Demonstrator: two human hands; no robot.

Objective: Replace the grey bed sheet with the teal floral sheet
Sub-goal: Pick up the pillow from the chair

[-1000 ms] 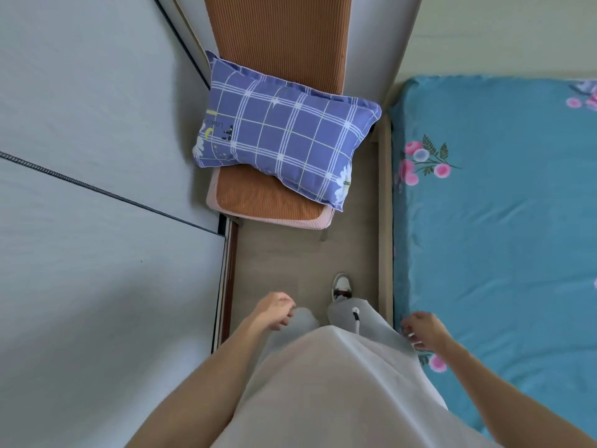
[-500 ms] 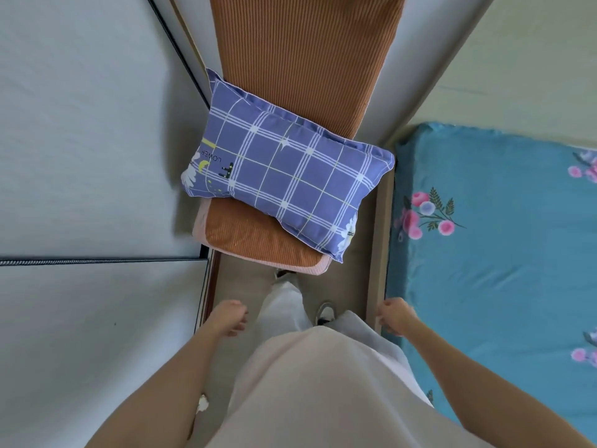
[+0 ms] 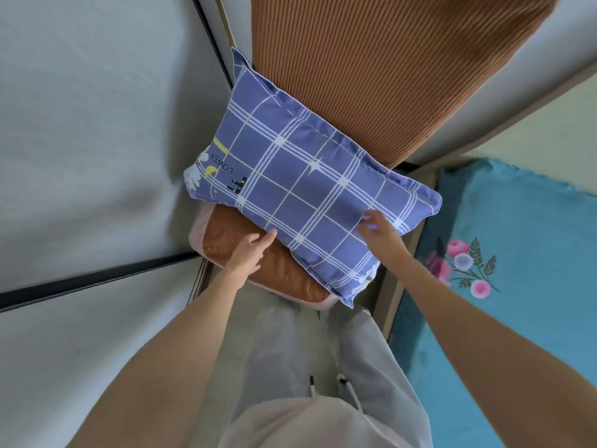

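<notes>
- Two bare hands reach for a blue-violet plaid pillow lying on an orange-brown ribbed chair cushion beside the bed.
- Teal floral sheet already covers the mattress at right; no grey sheet is in view. Returning the pillow looks like the step in hand, calling for a grip on both ends.
- Left hand touches the pillow's near edge, fingers apart; right hand rests on top, fingers loosely spread.

Soft, even daylight, fairly bright, no glare. A faint shadow lies on the wall toward nine o'clock. Strong wide-angle bending at the edges; the right hand is motion-blurred.
</notes>
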